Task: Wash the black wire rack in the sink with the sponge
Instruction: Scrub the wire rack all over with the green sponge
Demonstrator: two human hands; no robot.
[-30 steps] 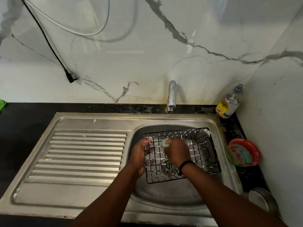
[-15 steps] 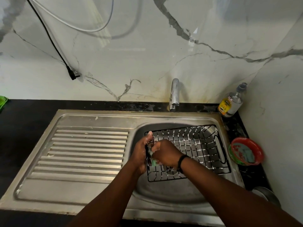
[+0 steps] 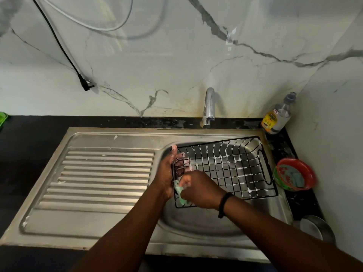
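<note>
Left hand is gripping the rack's left edge while right hand is pinching the sponge, scrubbing that soapy rim; next likely calls for working along unscrubbed wires.

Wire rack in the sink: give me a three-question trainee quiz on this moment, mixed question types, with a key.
1. True or false: the tap is running water onto the black wire rack.
2. Which hand holds the green sponge? A) left hand B) right hand C) neither
3. Fill in: the left hand's grip is on the rack's ____ end, as the person sees it.

Key
1. False; no water stream shows below the tap.
2. B
3. Left; the sponge works the same end, while white suds show on the wires toward the right.
</note>
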